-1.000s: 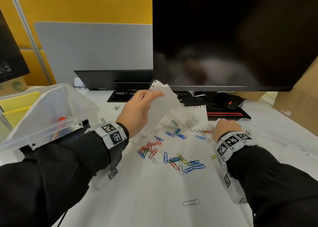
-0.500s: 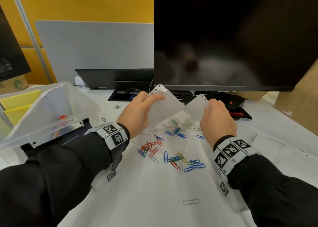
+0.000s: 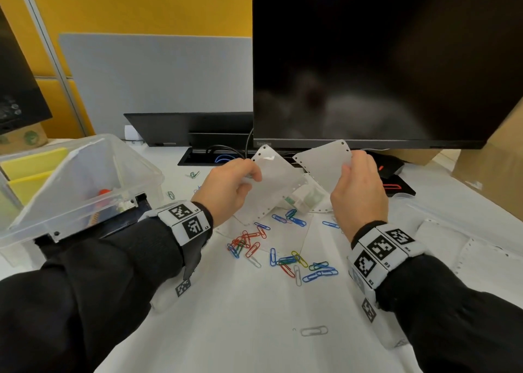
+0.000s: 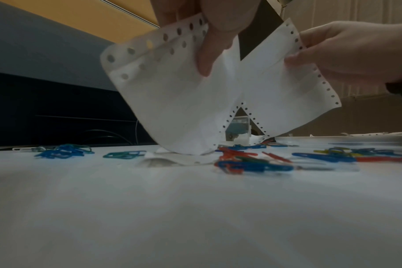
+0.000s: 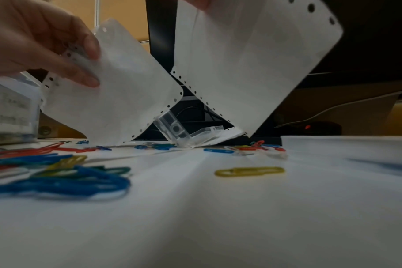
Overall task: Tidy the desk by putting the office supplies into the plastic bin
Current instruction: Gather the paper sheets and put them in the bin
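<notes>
Two white perforated paper sheets stand lifted at the back of the desk. My left hand [image 3: 240, 180] pinches the corner of the left sheet [image 3: 278, 180]; in the left wrist view this sheet [image 4: 172, 101] hangs under the fingers [image 4: 216, 36]. My right hand [image 3: 355, 183] grips the right sheet [image 3: 322, 164], seen from below as a sheet [image 5: 246, 59]. Between their lower edges lies a small clear plastic case [image 3: 307, 197] [image 5: 177, 128]. Several coloured paper clips [image 3: 285, 254] are scattered on the paper in front. The clear plastic bin [image 3: 85, 186] stands at the left.
A large dark monitor [image 3: 382, 61] rises right behind the hands, its stand and cables below. A cardboard box [image 3: 498, 174] is at the right. A lone silver clip [image 3: 314, 330] lies near me. More perforated sheets [image 3: 452, 245] lie to the right.
My right hand rose from the desk and took hold of the right sheet's corner. Both sheets now stand higher and further apart, with the clear case showing between them.
</notes>
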Tool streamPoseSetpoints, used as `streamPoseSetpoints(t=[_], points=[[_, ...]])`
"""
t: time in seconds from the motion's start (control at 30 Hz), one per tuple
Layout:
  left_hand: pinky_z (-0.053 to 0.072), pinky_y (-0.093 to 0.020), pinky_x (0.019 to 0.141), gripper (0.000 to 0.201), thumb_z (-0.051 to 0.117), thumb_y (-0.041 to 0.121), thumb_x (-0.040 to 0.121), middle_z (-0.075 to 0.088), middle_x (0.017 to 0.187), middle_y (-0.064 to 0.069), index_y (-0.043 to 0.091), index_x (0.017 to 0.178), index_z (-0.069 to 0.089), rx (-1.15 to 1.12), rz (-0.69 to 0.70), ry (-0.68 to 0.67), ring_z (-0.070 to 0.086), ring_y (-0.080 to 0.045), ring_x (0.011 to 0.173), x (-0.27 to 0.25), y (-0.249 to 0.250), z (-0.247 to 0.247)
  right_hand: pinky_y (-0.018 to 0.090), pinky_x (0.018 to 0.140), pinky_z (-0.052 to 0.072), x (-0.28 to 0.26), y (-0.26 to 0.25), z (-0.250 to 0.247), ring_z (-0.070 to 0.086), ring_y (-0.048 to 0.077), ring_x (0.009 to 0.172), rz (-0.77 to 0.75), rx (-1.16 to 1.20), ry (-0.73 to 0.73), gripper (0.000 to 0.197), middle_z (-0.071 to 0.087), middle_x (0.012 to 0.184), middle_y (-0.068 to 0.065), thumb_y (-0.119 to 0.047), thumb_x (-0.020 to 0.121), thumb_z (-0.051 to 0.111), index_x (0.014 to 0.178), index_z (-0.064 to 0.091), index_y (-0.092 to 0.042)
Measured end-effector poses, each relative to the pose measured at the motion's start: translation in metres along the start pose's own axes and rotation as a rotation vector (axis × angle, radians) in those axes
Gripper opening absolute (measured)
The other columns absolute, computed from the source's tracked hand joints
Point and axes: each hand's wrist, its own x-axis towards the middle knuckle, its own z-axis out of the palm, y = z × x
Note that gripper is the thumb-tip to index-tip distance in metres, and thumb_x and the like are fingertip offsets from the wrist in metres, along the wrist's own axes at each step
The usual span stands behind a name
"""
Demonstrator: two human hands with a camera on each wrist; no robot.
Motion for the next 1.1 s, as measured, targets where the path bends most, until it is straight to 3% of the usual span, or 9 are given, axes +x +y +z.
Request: streamPoseSetpoints(t=[0.1, 0.3, 0.53, 0.6, 0.7, 0.8, 0.9, 1.0, 1.1], points=[[0.036, -0.017, 0.084, 0.019, 0.057, 0.007, 0.088, 0.061, 0.116, -0.006, 0.012, 0.107, 0.057, -0.008, 0.004, -0.006, 0.057, -0.022, 0.106, -0.001, 0.000, -0.001, 0.035, 0.079, 0.048, -0.002, -0.001, 0.002, 0.054, 0.022, 0.089, -0.069, 0.101, 0.024, 0.020, 0.053, 0.105, 0.009, -0.013, 0.097, 0.036, 0.110, 0.049, -0.005], [0.033, -0.001, 0.064, 0.021, 0.062, 0.005, 0.085, 0.056, 0.082, 0.003, 0.018, 0.080, 0.046, -0.038, 0.092, 0.039, 0.051, -0.012, 0.077, 0.000, -0.003, 0.000, 0.001, 0.056, 0.042, -0.008, -0.008, 0.000, 0.052, 0.007, 0.080, -0.088, 0.319, -0.007, 0.020, 0.050, 0.097, -0.005, -0.010, 0.097, 0.039, 0.115, 0.043, -0.003], [0.038, 0.000, 0.075, 0.025, 0.045, -0.006, 0.084, 0.049, 0.082, 0.005, 0.019, 0.081, 0.045, -0.147, 0.296, 0.286, 0.044, 0.002, 0.075, 0.002, -0.004, -0.001, 0.018, 0.062, 0.041, -0.006, -0.004, 0.000, 0.055, 0.015, 0.075, 0.116, 0.419, 0.031, 0.048, 0.054, 0.088, 0.000, 0.002, 0.092, 0.041, 0.134, 0.028, -0.015], [0.039, 0.000, 0.072, 0.025, 0.042, -0.004, 0.087, 0.047, 0.080, 0.013, 0.021, 0.080, 0.045, -0.257, 0.255, 0.292, 0.045, 0.011, 0.077, 0.003, 0.004, -0.009, 0.014, 0.059, 0.040, -0.007, -0.004, 0.000, 0.055, 0.014, 0.067, 0.115, 0.438, 0.019, 0.058, 0.054, 0.077, -0.001, 0.001, 0.093, 0.039, 0.141, 0.020, -0.025], [0.045, -0.013, 0.072, 0.032, 0.040, 0.001, 0.093, 0.053, 0.082, 0.014, 0.029, 0.078, 0.044, -0.492, 0.062, 0.214, 0.051, 0.002, 0.078, 0.010, 0.015, -0.014, 0.012, 0.058, 0.037, -0.008, -0.004, 0.000, 0.050, 0.005, 0.062, 0.095, 0.474, -0.014, 0.056, 0.048, 0.068, -0.008, -0.006, 0.097, 0.035, 0.143, 0.016, -0.028], [0.048, -0.022, 0.078, 0.024, 0.040, 0.007, 0.096, 0.056, 0.092, 0.006, 0.026, 0.082, 0.048, -0.573, -0.094, 0.104, 0.055, -0.013, 0.088, 0.016, 0.025, -0.005, 0.009, 0.063, 0.040, -0.011, -0.007, 0.000, 0.053, -0.004, 0.072, 0.027, 0.556, -0.050, 0.046, 0.051, 0.080, -0.017, -0.015, 0.097, 0.034, 0.141, 0.021, -0.021], [0.039, 0.000, 0.064, 0.016, 0.039, 0.007, 0.096, 0.050, 0.081, 0.012, 0.018, 0.090, 0.048, -0.444, -0.165, 0.108, 0.047, -0.002, 0.072, 0.016, 0.031, 0.012, 0.001, 0.060, 0.040, -0.012, -0.011, 0.002, 0.056, -0.007, 0.069, -0.027, 0.588, -0.022, 0.039, 0.055, 0.080, -0.011, -0.019, 0.099, 0.033, 0.137, 0.028, -0.016], [0.036, 0.000, 0.053, 0.018, 0.038, 0.003, 0.094, 0.044, 0.072, 0.015, 0.018, 0.088, 0.048, -0.390, -0.185, 0.131, 0.041, 0.001, 0.061, 0.016, 0.033, 0.023, -0.001, 0.059, 0.040, -0.013, -0.012, 0.003, 0.056, -0.013, 0.067, -0.028, 0.617, -0.022, 0.040, 0.058, 0.080, -0.010, -0.019, 0.099, 0.038, 0.137, 0.029, -0.013], [0.034, -0.004, 0.054, 0.018, 0.039, 0.004, 0.094, 0.045, 0.071, 0.015, 0.019, 0.088, 0.047, -0.365, -0.155, 0.110, 0.042, 0.001, 0.061, 0.018, 0.035, 0.025, -0.003, 0.070, 0.045, -0.014, -0.012, 0.003, 0.057, -0.003, 0.096, 0.003, 0.620, -0.103, 0.061, 0.059, 0.120, 0.001, -0.013, 0.090, 0.057, 0.140, 0.024, -0.021]])
